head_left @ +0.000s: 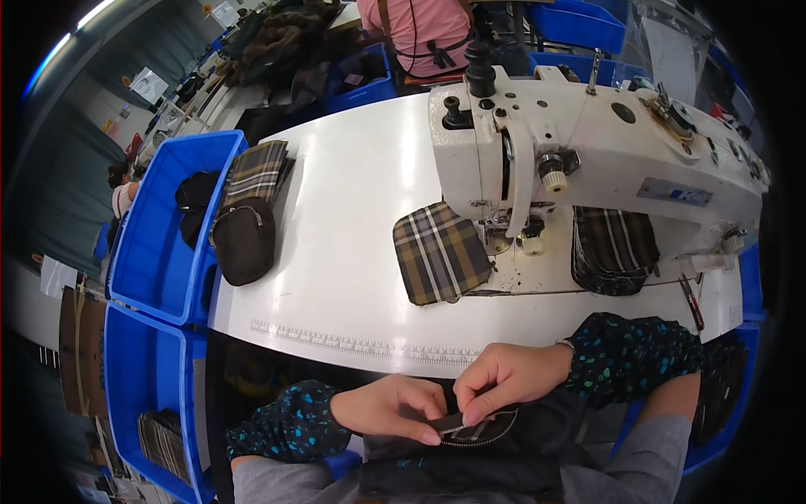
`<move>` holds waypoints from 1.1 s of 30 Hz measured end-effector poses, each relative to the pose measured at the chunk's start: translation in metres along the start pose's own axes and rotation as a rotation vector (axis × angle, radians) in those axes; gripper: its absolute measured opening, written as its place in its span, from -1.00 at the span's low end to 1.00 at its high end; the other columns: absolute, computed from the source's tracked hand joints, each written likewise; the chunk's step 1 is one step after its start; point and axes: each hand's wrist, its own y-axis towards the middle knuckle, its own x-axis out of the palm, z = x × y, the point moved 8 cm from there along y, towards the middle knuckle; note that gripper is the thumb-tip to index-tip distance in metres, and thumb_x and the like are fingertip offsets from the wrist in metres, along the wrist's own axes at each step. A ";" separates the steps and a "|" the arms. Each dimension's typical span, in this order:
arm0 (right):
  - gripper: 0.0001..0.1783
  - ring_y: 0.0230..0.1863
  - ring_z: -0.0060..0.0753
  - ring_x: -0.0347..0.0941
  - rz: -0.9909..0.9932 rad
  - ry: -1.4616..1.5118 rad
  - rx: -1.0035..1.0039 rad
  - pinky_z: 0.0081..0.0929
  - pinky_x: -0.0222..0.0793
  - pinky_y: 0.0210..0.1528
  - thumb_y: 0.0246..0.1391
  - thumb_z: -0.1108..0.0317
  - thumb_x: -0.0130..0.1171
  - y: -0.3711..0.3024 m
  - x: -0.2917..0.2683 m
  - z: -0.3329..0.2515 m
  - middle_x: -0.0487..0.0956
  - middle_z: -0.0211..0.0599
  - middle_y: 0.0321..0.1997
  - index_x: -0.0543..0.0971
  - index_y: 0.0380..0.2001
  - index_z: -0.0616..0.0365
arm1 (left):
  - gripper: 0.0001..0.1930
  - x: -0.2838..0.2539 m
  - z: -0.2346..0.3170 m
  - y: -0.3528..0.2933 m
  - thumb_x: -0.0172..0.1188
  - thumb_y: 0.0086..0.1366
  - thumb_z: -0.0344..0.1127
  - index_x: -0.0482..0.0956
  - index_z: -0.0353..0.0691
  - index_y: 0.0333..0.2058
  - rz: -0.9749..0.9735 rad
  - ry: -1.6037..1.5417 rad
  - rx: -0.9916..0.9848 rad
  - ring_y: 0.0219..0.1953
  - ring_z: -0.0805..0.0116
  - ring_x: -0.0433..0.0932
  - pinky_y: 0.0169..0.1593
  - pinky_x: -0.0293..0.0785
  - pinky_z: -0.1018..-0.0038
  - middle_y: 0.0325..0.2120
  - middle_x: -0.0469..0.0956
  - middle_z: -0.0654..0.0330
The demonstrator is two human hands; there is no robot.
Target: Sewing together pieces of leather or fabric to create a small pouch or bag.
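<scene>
Over my lap, in front of the table edge, both hands work on a small dark zippered pouch piece (487, 431) with a curved metal zipper and plaid cloth showing inside it. My left hand (393, 408) pinches its left end between thumb and fingers. My right hand (510, 378) comes down from above, thumb and fingertips closed on the upper edge near the zipper. Further off, a plaid fabric panel (438, 252) lies by the needle of the white sewing machine (537, 155), its right corner close to the presser foot. My fingers hide part of the pouch piece.
Plaid panels (615, 252) are stacked under the machine arm, with red-handled snips (691, 304) nearby. A dark pouch (245, 244) and plaid cloth (256, 170) lie at the table's left. Blue bins (159, 315) flank the white table (344, 193). A person in pink (424, 38) sits beyond.
</scene>
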 end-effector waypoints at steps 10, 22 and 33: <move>-0.76 -0.41 -0.75 0.41 0.227 0.164 -0.187 -0.75 0.29 -0.36 0.35 0.27 0.19 -0.013 -0.037 -0.023 0.58 -0.49 -0.41 0.63 -0.28 0.24 | -0.78 -0.050 -0.002 -0.045 0.43 0.24 -0.27 0.73 -0.33 -0.30 0.265 -0.388 0.265 -0.16 0.38 0.49 0.01 0.40 0.46 -0.21 0.53 0.18; -0.78 -0.32 -0.68 0.41 0.406 -0.190 -0.100 -0.64 0.32 -0.25 0.14 0.34 0.40 -0.006 -0.052 -0.014 0.57 -0.48 -0.37 0.68 -0.25 0.29 | -0.34 -0.093 -0.007 -0.051 -0.17 0.50 0.19 0.49 -0.39 0.08 0.533 -0.602 0.261 0.05 0.16 0.59 0.20 0.44 0.29 0.01 0.60 -0.01; -0.77 -0.40 -0.71 0.37 0.519 -0.281 -0.130 -0.65 0.28 -0.34 0.18 0.27 0.37 -0.011 -0.055 -0.010 0.55 -0.49 -0.44 0.69 -0.33 0.27 | -0.90 -0.069 0.032 -0.012 0.24 0.41 -0.38 0.54 -0.27 -0.26 0.797 0.101 0.143 -0.34 0.69 0.39 -0.23 0.35 0.68 -0.41 0.51 0.41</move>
